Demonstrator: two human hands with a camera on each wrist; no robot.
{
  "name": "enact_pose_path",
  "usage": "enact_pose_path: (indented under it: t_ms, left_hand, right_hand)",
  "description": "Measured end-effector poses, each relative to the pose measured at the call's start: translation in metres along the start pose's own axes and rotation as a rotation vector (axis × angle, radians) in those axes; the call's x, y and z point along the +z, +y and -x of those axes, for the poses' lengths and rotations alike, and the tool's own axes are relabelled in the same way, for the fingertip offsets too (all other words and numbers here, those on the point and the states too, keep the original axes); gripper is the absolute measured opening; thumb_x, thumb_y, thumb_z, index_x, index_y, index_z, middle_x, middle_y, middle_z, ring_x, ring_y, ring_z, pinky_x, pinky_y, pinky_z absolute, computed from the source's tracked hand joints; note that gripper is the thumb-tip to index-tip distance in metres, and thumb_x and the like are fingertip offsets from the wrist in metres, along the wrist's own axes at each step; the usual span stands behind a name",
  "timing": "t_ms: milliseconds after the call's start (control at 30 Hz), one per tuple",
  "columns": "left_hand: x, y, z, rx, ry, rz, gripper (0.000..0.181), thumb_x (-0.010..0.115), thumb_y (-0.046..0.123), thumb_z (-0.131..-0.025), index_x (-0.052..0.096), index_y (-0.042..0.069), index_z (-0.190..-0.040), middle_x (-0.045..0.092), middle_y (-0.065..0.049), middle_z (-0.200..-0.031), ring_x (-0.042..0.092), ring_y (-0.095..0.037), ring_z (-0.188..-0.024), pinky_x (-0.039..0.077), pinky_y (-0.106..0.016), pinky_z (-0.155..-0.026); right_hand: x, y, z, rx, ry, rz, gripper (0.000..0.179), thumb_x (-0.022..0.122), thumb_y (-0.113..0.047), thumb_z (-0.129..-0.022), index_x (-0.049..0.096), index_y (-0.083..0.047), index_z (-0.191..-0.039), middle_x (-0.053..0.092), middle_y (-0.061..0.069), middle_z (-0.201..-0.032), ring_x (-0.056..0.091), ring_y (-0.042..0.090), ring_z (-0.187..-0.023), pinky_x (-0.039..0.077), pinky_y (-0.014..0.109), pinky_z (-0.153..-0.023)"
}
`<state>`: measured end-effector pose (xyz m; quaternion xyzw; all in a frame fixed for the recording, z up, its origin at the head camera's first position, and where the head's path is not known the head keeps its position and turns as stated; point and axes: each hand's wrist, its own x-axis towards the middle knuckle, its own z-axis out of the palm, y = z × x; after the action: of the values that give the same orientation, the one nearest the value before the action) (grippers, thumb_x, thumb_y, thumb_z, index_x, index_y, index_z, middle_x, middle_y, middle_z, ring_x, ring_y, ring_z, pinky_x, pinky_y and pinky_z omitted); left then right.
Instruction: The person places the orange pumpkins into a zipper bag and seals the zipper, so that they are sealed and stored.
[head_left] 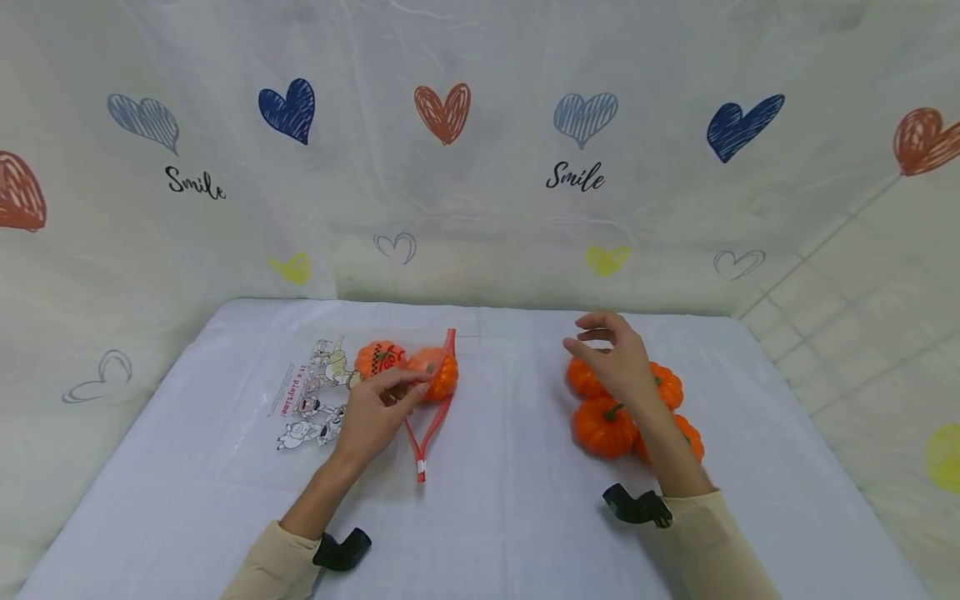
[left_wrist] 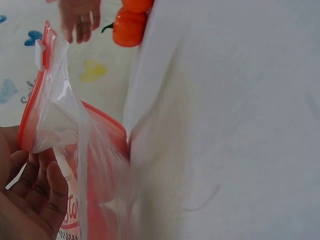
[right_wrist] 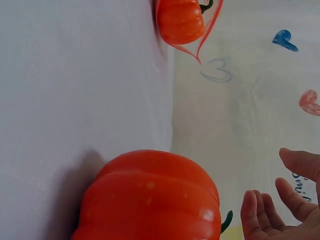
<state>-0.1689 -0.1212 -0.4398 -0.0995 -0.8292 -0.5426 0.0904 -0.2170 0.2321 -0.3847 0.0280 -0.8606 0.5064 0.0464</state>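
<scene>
A clear zip bag (head_left: 315, 408) with a red zip edge and printed cartoon figures lies on the left of the table, its mouth spread towards the right. Two small orange pumpkins (head_left: 442, 379) show inside it. My left hand (head_left: 375, 417) pinches the upper film of the bag near the red edge, which stands lifted in the left wrist view. Over on the right, my right hand (head_left: 611, 354) is above a group of several orange pumpkins (head_left: 603, 427) with green stems. Its fingers are loosely bent and apart, with nothing between them.
A white cloth covers the table (head_left: 510, 500). Behind it hangs a pale curtain (head_left: 480, 192) printed with hearts and "Smile". A white slider (head_left: 421, 467) sits where the red zip edges meet. Each wrist carries a black camera mount (head_left: 341, 550).
</scene>
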Motion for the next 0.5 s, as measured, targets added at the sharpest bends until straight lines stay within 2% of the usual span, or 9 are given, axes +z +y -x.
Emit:
enact_pose_path:
  t_ms: [333, 433, 500]
  left_hand:
    - [0.0, -0.002, 0.0, 0.001, -0.006, 0.014, 0.017, 0.074, 0.024, -0.098, 0.08, 0.023, -0.114, 0.068, -0.001, -0.091, 0.058, -0.017, -0.085, 0.049, -0.019, -0.071]
    - [0.0, -0.002, 0.0, 0.002, -0.006, 0.01, 0.017, 0.075, 0.024, -0.098, 0.08, 0.023, -0.114, 0.069, -0.001, -0.091, 0.058, -0.017, -0.085, 0.049, -0.019, -0.071]
    - [0.0, -0.002, 0.0, 0.004, -0.005, 0.007, 0.017, 0.075, 0.024, -0.097, 0.08, 0.023, -0.114, 0.069, -0.001, -0.091, 0.058, -0.017, -0.085, 0.049, -0.019, -0.072]
  right_hand:
    - [-0.023, 0.005, 0.001, 0.038, 0.016, 0.066, 0.05, 0.074, -0.036, -0.096, 0.057, -0.007, -0.133, 0.058, 0.011, -0.139, 0.059, 0.03, -0.128, 0.051, 0.008, -0.082]
    - [-0.03, 0.008, 0.002, 0.067, -0.003, 0.112, 0.053, 0.073, -0.04, -0.096, 0.056, -0.008, -0.135, 0.058, 0.012, -0.141, 0.058, 0.033, -0.13, 0.052, 0.017, -0.086]
    - [-0.034, 0.009, 0.002, 0.087, -0.019, 0.142, 0.056, 0.073, -0.043, -0.096, 0.054, -0.009, -0.136, 0.057, 0.013, -0.143, 0.058, 0.034, -0.132, 0.054, 0.027, -0.093]
